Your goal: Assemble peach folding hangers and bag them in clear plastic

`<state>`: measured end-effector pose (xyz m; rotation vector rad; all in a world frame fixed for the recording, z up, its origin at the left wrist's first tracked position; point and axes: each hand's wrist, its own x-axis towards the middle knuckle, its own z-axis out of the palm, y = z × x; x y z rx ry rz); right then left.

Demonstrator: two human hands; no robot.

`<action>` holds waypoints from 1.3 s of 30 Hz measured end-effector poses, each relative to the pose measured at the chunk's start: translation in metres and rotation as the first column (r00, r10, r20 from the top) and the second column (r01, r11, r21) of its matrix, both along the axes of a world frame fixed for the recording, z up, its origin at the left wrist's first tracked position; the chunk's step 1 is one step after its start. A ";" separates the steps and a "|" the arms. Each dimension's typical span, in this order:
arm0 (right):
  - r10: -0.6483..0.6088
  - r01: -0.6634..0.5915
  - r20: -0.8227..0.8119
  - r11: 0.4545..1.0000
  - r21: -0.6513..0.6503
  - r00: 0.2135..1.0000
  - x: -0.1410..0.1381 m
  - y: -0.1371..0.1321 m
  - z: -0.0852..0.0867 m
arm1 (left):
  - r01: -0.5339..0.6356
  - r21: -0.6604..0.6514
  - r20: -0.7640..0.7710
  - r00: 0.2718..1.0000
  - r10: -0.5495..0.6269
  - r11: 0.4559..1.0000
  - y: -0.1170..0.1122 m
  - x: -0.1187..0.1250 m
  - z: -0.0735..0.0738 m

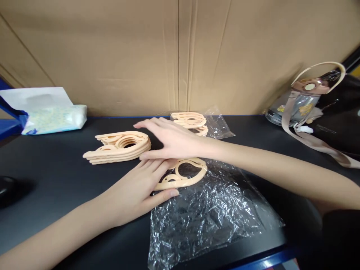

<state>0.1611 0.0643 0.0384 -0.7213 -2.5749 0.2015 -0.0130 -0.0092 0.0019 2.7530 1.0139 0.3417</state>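
Note:
My left hand (140, 183) is closed on the near end of a peach-coloured folding hanger (191, 183), its thumb along the front edge and its other fingers on the far side. The hanger lies over a crumpled clear plastic bag (213, 213). My right hand (168, 138) passes above and beyond the left one, fingers spread, and its palm side is hidden. To its left is a neat stack of several folded hangers (120, 148), close to its thumb. Behind the right wrist, more folded hangers (191, 120) rest at the back, partly covered.
A second clear bag (219, 125) lies beside the back hangers. On the left stands a tissue pack (56, 116); a black rounded object (7, 189) sits at the left edge. A strapped water bottle (303, 99) leans at right. Cardboard (126, 56) walls the back of the black table (70, 180).

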 end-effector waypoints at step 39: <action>-0.459 0.462 0.267 0.885 0.056 0.847 0.211 -0.117 0.006 | -0.040 -0.004 0.022 0.999 0.040 0.999 -0.004 -0.001 -0.006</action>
